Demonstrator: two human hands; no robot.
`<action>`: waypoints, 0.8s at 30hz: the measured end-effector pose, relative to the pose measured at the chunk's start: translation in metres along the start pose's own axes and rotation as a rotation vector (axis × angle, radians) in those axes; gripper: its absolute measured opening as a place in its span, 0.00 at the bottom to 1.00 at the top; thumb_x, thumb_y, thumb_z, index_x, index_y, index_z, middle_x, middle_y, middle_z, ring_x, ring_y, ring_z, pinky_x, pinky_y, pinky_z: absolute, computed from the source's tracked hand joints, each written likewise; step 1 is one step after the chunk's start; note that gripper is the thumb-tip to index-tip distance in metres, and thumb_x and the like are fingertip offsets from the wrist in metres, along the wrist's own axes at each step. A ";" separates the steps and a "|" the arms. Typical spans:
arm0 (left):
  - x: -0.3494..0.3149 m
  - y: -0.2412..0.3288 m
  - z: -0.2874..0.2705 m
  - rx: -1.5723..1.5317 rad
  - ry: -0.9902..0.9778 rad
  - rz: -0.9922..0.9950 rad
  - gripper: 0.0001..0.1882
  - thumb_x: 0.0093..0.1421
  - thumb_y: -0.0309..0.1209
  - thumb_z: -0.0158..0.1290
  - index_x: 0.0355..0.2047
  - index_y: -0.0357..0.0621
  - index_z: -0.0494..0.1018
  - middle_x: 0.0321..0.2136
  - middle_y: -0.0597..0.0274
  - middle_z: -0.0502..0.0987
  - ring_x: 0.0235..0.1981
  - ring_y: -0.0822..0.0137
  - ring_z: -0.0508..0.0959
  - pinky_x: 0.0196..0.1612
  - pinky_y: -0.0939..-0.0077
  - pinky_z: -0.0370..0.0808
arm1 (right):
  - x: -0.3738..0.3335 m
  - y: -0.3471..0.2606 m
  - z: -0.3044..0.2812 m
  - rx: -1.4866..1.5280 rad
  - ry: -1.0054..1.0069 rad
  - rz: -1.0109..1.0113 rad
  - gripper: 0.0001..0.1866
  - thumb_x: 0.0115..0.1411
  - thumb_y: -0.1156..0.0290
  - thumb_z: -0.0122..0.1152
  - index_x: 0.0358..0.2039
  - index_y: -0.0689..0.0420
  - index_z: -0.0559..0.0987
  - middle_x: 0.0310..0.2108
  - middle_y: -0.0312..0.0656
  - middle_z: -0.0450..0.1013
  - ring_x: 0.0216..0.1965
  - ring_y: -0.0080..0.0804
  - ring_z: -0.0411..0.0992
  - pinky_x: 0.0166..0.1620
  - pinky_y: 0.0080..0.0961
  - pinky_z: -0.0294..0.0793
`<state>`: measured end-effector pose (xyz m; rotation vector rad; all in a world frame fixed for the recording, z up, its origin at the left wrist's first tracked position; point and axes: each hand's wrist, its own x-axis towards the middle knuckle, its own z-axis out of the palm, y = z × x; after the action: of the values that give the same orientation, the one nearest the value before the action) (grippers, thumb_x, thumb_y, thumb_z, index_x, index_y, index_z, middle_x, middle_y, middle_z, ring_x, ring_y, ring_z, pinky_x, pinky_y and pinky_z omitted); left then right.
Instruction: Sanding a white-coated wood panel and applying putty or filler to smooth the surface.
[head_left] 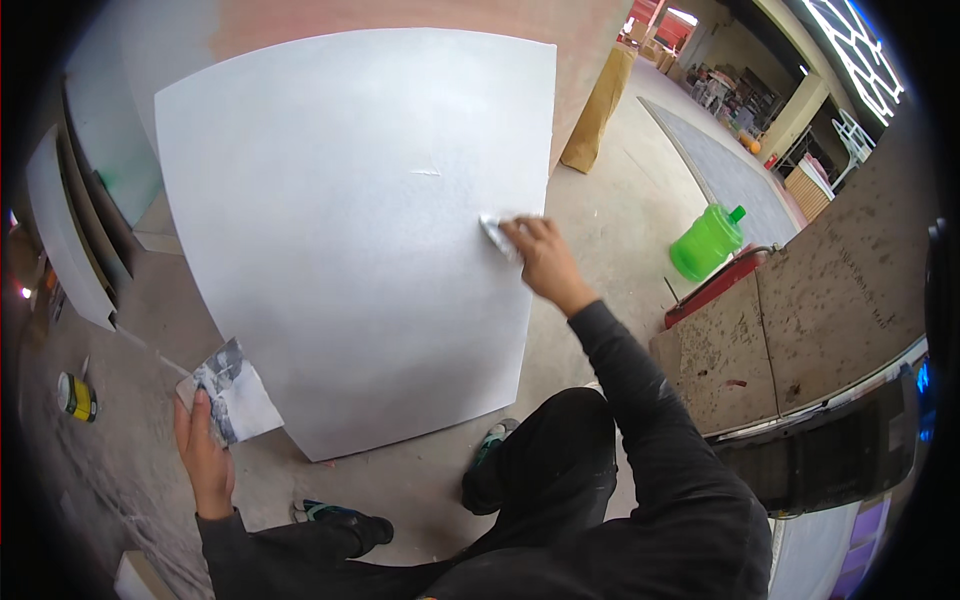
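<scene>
A large white panel (350,250) leans upright in front of me, with a short pale streak of filler (425,173) on its upper part. My right hand (550,262) grips a putty knife (494,236) at the panel's right side, the blade at or close to the surface. The knife is slightly blurred and its handle is mostly hidden by my fingers. At the lower left my left hand (207,455) holds a small square putty board (238,395) by its edge, thumb on top. Grey and white putty is smeared over the board.
A tin with a yellow label (76,397) stands on the floor at the left, near curved boards (70,240). A green water jug (707,242) and a work table (810,320) are at the right. A brown wrapped bundle (598,110) stands behind the panel.
</scene>
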<state>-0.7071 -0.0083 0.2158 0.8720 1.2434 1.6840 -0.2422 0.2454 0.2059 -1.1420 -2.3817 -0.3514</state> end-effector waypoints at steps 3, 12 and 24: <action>-0.001 0.001 0.004 -0.007 0.035 0.033 0.20 0.69 0.31 0.44 0.59 0.37 0.63 0.52 0.61 0.71 0.52 0.70 0.71 0.56 0.75 0.65 | -0.037 -0.032 0.011 0.024 -0.143 -0.020 0.28 0.47 0.83 0.53 0.52 0.57 0.74 0.48 0.47 0.71 0.50 0.47 0.67 0.56 0.36 0.67; 0.001 0.009 0.020 -0.040 -0.014 0.063 0.17 0.69 0.31 0.44 0.56 0.38 0.64 0.50 0.61 0.72 0.50 0.72 0.72 0.55 0.75 0.67 | 0.062 -0.043 -0.024 0.234 0.431 0.192 0.31 0.48 0.89 0.45 0.55 0.61 0.71 0.51 0.57 0.68 0.52 0.57 0.66 0.56 0.39 0.67; -0.001 0.011 0.023 -0.065 -0.035 0.050 0.18 0.69 0.32 0.44 0.56 0.37 0.64 0.51 0.61 0.71 0.51 0.71 0.71 0.56 0.74 0.66 | 0.003 -0.067 0.045 0.372 0.423 0.568 0.26 0.47 0.86 0.49 0.50 0.64 0.74 0.45 0.59 0.72 0.44 0.56 0.71 0.51 0.38 0.71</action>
<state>-0.6885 -0.0026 0.2327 0.8960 1.1463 1.7316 -0.3095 0.2249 0.1671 -1.3369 -1.5900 0.0455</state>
